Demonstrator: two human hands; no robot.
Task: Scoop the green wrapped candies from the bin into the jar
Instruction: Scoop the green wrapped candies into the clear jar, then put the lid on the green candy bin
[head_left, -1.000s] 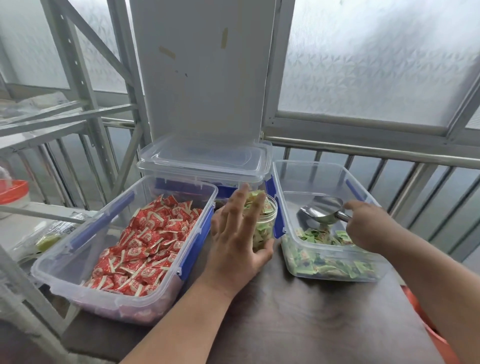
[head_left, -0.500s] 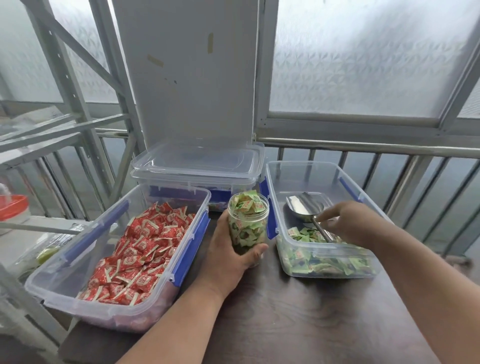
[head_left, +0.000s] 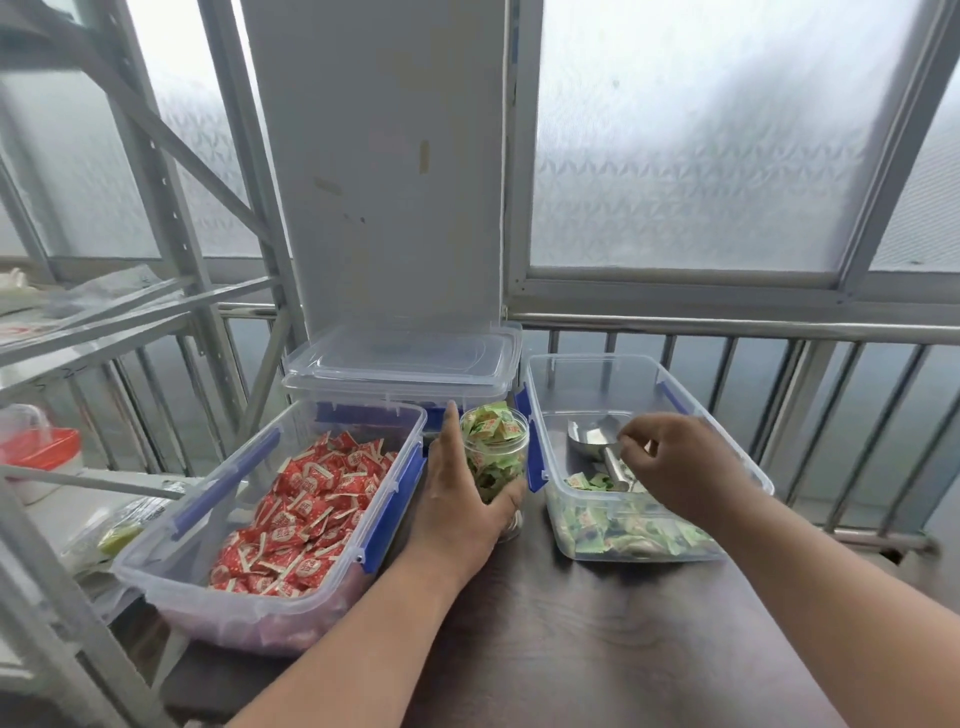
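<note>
A clear jar heaped with green wrapped candies stands on the dark table between two bins. My left hand grips the jar from its left side, thumb around the front. To the right is a clear bin with green wrapped candies piled at its near end. A metal scoop lies inside it, bowl toward the far side. My right hand hovers just right of the scoop's handle, fingers loosely curled, holding nothing.
A clear bin of red wrapped candies sits left of the jar. Behind it stands a lidded clear bin. A metal shelf rack is at the left, and a railing and window lie behind the table.
My left hand closed around the jar, which a second ago it only reached for. My right hand laid the scoop down in the bin and let go of it.
</note>
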